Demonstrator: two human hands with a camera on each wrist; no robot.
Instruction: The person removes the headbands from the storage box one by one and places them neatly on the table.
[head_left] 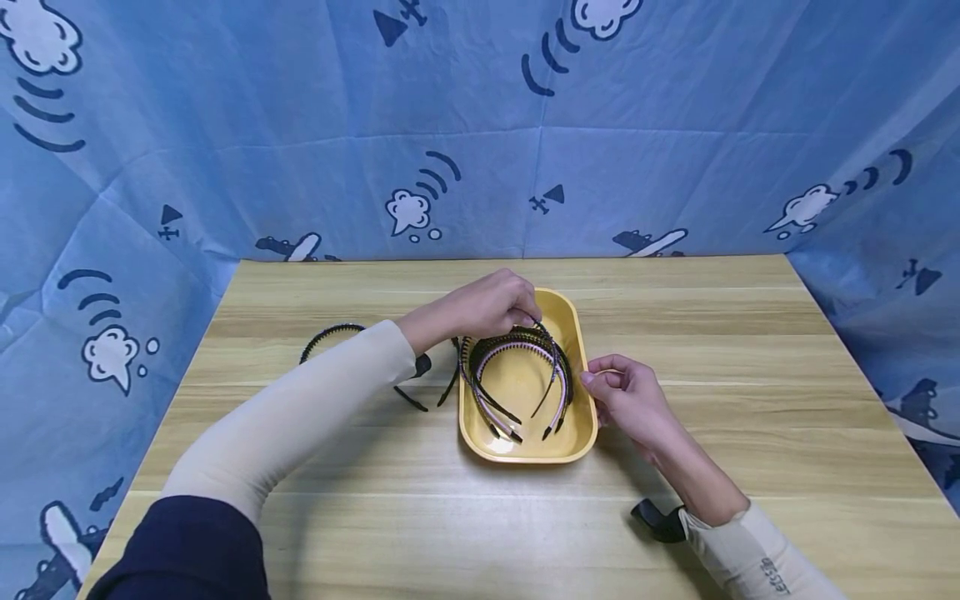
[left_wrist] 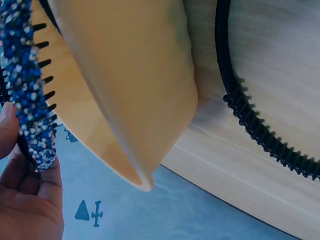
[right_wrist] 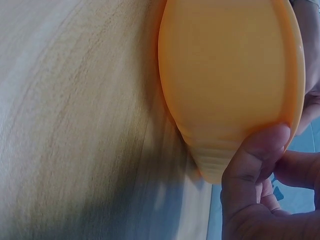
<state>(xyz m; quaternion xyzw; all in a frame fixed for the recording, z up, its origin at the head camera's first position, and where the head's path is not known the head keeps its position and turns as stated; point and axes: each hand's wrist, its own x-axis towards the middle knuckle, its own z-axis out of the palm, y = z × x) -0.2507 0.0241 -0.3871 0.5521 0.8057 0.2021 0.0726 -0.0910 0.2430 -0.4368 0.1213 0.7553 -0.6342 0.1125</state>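
My left hand (head_left: pixel 501 308) is over the far part of a yellow plastic tray (head_left: pixel 527 457) and pinches a toothed headband (left_wrist: pixel 25 85) covered in blue and white sparkles. The held headband (head_left: pixel 553 354) hangs down over the other headbands. Inside the tray lie several headbands, black ones and a pale pink one (head_left: pixel 562 398) among them, overlapping with their ends toward me. At the tray's right side my right hand (head_left: pixel 630 400) grips the rim, its thumb (right_wrist: pixel 267 142) against the outer wall in the right wrist view.
Left of the tray, black headbands (left_wrist: pixel 260 135) lie on the wooden table (head_left: pixel 712 333), partly hidden behind my left forearm (head_left: pixel 330 400) in the head view. A blue patterned cloth (head_left: pixel 465 83) hangs behind the table and at its sides.
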